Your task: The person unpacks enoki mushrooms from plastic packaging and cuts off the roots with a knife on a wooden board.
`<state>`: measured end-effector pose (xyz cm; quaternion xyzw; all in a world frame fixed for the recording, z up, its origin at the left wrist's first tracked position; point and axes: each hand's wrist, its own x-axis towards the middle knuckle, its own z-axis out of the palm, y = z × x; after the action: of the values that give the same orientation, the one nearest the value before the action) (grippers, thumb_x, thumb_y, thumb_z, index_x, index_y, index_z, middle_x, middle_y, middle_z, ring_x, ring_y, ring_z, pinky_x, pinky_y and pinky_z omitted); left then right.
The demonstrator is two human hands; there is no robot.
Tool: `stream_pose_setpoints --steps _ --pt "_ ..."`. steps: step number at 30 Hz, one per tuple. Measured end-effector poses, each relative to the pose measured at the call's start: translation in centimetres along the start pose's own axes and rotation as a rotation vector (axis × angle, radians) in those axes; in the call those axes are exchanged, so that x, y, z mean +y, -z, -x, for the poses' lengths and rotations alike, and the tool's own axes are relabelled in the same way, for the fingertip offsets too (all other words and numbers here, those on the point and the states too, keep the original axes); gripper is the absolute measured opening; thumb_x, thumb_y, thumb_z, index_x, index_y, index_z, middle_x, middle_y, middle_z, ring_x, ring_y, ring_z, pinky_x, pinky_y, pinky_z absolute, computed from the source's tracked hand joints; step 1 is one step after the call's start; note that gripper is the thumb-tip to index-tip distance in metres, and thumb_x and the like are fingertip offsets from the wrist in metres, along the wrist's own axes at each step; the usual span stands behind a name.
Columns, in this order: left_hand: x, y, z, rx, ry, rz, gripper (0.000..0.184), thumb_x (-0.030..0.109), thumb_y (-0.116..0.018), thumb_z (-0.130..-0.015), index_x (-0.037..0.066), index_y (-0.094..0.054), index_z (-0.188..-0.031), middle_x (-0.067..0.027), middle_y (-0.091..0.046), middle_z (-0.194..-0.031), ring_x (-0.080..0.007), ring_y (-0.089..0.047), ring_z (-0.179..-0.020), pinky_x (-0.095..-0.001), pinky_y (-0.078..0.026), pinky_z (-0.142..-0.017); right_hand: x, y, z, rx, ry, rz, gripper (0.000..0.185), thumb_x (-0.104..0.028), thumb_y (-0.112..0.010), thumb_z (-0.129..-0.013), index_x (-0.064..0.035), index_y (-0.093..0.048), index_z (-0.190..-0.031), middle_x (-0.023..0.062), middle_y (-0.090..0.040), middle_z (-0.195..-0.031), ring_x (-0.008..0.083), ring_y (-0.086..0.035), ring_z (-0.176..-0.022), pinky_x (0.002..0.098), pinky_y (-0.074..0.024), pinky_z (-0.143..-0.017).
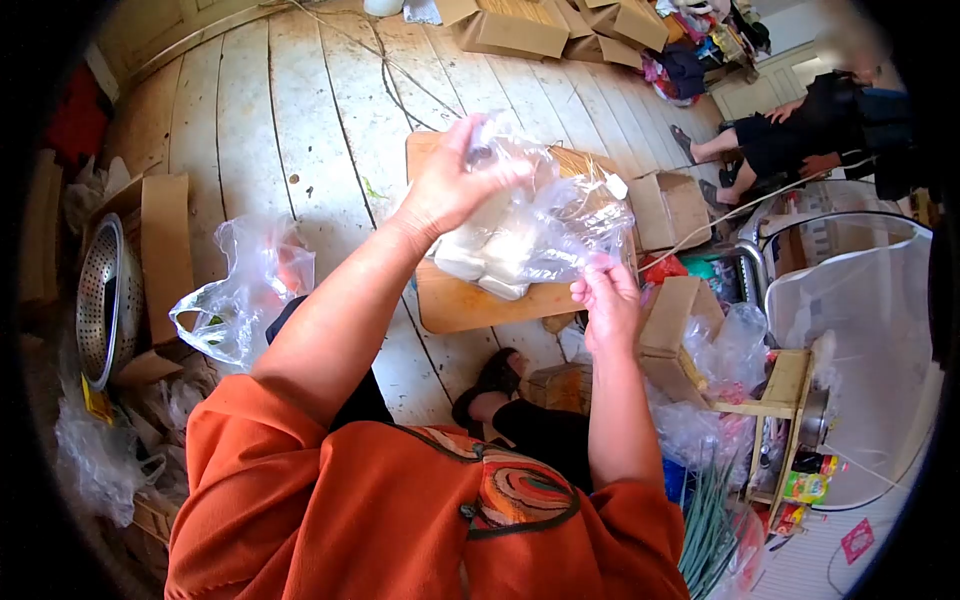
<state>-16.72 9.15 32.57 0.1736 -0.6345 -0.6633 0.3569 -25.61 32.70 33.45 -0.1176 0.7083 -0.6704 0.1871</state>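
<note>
A clear plastic bag [570, 225] stretches between my hands above a small wooden table [455, 305]. Several pale, rounded white pieces [490, 260] show in or under the film; I cannot make out their kind. At the bag's upper left edge, my left hand [450, 180] is closed on the film, with its thumb stretched across and slightly blurred. The fingers of my right hand [608, 297] pinch the lower right part of the bag. Beneath the film, the far part of the tabletop looks straw-coloured and ribbed.
Left on the floor stands another plastic bag [245, 290]; a metal colander [108, 300] leans by a cardboard box [165, 255]. To the right are an open carton [670, 210], a mesh food cover [850, 350] and green onions [708, 520]. A person [800, 140] sits at upper right.
</note>
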Motion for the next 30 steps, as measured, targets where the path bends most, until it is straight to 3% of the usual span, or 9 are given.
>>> stream_pose_setpoints --steps 1,2,8,12,14,18,21,25,30 --pt "-0.1 -0.1 0.0 -0.008 -0.019 -0.215 0.049 0.029 -0.072 -0.078 0.001 -0.059 -0.116 -0.0147 -0.067 -0.1 -0.0276 -0.061 -0.106 -0.0377 -0.046 -0.094 0.1 -0.3 0.2 -0.002 0.001 0.002 0.013 -0.009 -0.062 -0.089 -0.0017 -0.06 -0.099 0.0024 -0.06 -0.077 0.0099 -0.057 -0.063 0.0225 -0.0457 -0.057" --pt "-0.6 -0.1 -0.1 -0.004 -0.021 -0.211 0.049 0.029 -0.072 -0.078 0.001 -0.059 -0.116 -0.0147 -0.067 -0.1 -0.0276 -0.061 -0.106 -0.0377 -0.046 -0.094 0.2 -0.6 0.4 -0.016 0.002 0.017 0.014 -0.009 -0.061 -0.089 -0.0011 -0.06 -0.101 0.0029 -0.061 -0.079 0.0104 -0.058 -0.064 0.0228 -0.0465 -0.058" --pt "0.3 0.1 -0.1 -0.137 0.127 -0.477 0.052 0.011 -0.066 -0.073 0.006 -0.054 -0.123 -0.0203 -0.066 -0.1 -0.0343 -0.063 -0.099 -0.0393 -0.049 -0.088 0.3 -1.7 0.5 0.011 -0.051 0.044 0.019 -0.006 -0.058 -0.088 -0.0016 -0.061 -0.106 0.0049 -0.064 -0.087 0.0131 -0.062 -0.073 0.0264 -0.0516 -0.066" --pt "-0.6 -0.5 0.8 -0.021 -0.229 -0.495 0.061 0.007 -0.065 -0.07 0.009 -0.048 -0.129 -0.0213 -0.064 -0.103 -0.0373 -0.062 -0.096 -0.0415 -0.05 -0.086 -0.4 -2.4 0.9 -0.112 -0.141 -0.052 0.039 -0.015 -0.058 -0.089 -0.0043 -0.049 -0.126 0.0111 -0.056 -0.115 0.0261 -0.058 -0.1 0.041 -0.052 -0.082" --pt "0.4 -0.6 1.3 -0.313 -0.238 -0.48 0.069 0.004 -0.065 -0.068 0.011 -0.043 -0.133 -0.0218 -0.064 -0.104 -0.038 -0.062 -0.094 -0.0428 -0.05 -0.083 -0.9 -3.3 1.3 -0.243 -0.196 -0.027 0.058 -0.029 -0.06 -0.089 -0.0073 -0.039 -0.139 0.0131 -0.045 -0.133 0.0311 -0.048 -0.117 0.0468 -0.0478 -0.091" --pt "-0.7 -2.1 2.2 -0.577 -0.023 -0.594 0.087 0.012 -0.071 -0.067 0.019 -0.031 -0.143 -0.0197 -0.066 -0.097 -0.0347 -0.065 -0.09 -0.0413 -0.052 -0.078 1.2 -4.9 0.0 -0.072 -0.272 -0.009 0.048 -0.026 -0.061 -0.089 -0.0092 -0.047 -0.132 0.0082 -0.055 -0.118 0.0231 -0.055 -0.105 0.0415 -0.0511 -0.086" --pt "-1.6 -3.2 2.5 -0.619 -0.035 -0.72 0.064 0.033 -0.071 -0.074 0.019 -0.045 -0.131 -0.0169 -0.068 -0.087 -0.0374 -0.064 -0.083 -0.0445 -0.051 -0.075 2.9 -5.6 -1.4 -0.05 -0.194 -0.148 0.031 -0.016 -0.059 -0.089 -0.0056 -0.056 -0.119 0.0047 -0.062 -0.103 0.0145 -0.06 -0.086 0.0321 -0.0511 -0.073" --pt "-1.1 -3.8 1.8 -0.651 0.092 -0.768 0.048 0.039 -0.068 -0.077 0.018 -0.055 -0.118 -0.0169 -0.068 -0.092 -0.0373 -0.063 -0.085 -0.0445 -0.051 -0.076 2.1 -6.4 -1.2 -0.025 -0.062 -0.113 0.02 -0.015 -0.061 -0.089 -0.0032 -0.062 -0.106 0.0008 -0.065 -0.093 0.0093 -0.06 -0.077 0.0247 -0.0487 -0.067" --pt "-1.7 -4.8 2.5 -0.456 0.095 -0.532 0.036 0.023 -0.07 -0.079 0.014 -0.061 -0.112 -0.0135 -0.069 -0.09 -0.0301 -0.066 -0.082 -0.0395 -0.051 -0.074 2.5 -5.6 -1.2 0.002 0.084 -0.114 0.017 -0.013 -0.059 -0.092 -0.0018 -0.061 -0.105 0.0042 -0.064 -0.094 0.0108 -0.06 -0.077 0.0262 -0.0497 -0.068"
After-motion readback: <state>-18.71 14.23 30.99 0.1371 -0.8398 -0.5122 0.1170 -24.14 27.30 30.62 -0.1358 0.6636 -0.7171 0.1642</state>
